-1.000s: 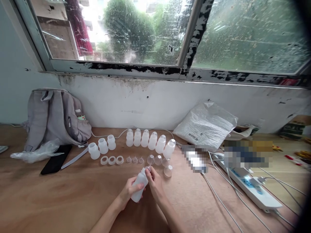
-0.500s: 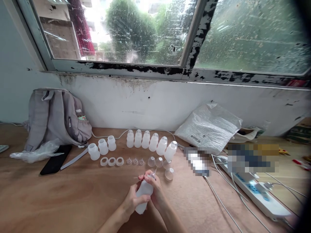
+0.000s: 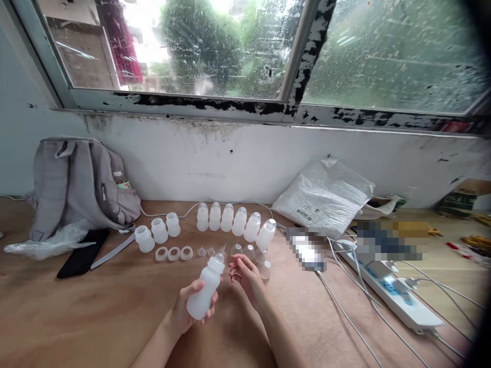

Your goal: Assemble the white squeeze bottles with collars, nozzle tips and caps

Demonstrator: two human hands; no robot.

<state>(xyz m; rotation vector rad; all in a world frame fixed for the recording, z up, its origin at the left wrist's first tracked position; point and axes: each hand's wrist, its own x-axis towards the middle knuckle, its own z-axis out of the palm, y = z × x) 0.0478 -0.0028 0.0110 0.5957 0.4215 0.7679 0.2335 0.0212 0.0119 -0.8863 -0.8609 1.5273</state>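
My left hand is wrapped around a frosted white baby bottle, tilted with its top leaning right. A clear teat with a pointed tip sits on the bottle's neck. Just right of the bottle's top is my right hand, its fingers loosely curled and apart, with nothing visible in them. Beyond that hand lie several clear dome caps, partly covered by its fingers. Left of the caps are clear teats, partly hidden by the held bottle, then three white rings.
Three uncapped bottles stand at left; several capped bottles form a row at the back. A phone, plastic bag and grey backpack lie left. A silver mailer bag, power strip and cables are right.
My right hand has let go of the bottle's top and moved slightly right and up. My left hand has shifted left with the bottle, now showing the teat on its neck.
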